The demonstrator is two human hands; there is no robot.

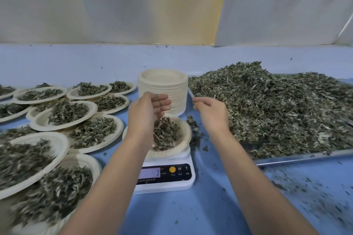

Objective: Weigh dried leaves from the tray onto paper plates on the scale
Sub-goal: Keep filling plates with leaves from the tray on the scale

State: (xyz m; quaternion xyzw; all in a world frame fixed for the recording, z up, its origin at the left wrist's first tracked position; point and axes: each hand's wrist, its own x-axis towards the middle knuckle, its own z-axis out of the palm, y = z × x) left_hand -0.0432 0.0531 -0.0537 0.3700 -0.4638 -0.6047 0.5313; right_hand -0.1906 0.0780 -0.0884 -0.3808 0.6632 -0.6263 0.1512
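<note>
Left: filled paper plates (63, 114) overlap on the blue table (172, 215), set aside from the weighing spot. Left hand (150, 107) is loose-fingered, palm sideways, above the plate on the scale (185, 134), likely shedding leaves there. Scale (166, 175) faces the person; buttons read M and T, display blurred. Spare plate stack (163, 89) sits just behind it, handy. Right hand (210, 112) has fingers curled, thumb to forefinger; cannot tell if it holds leaves. Dried leaves (277, 105) are heaped on the tray (298, 157), far right.

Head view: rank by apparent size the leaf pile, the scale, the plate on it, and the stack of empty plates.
Largest: leaf pile, clearly.
Then scale, the plate on it, stack of empty plates: too alike to rank; the plate hides part of the scale.
</note>
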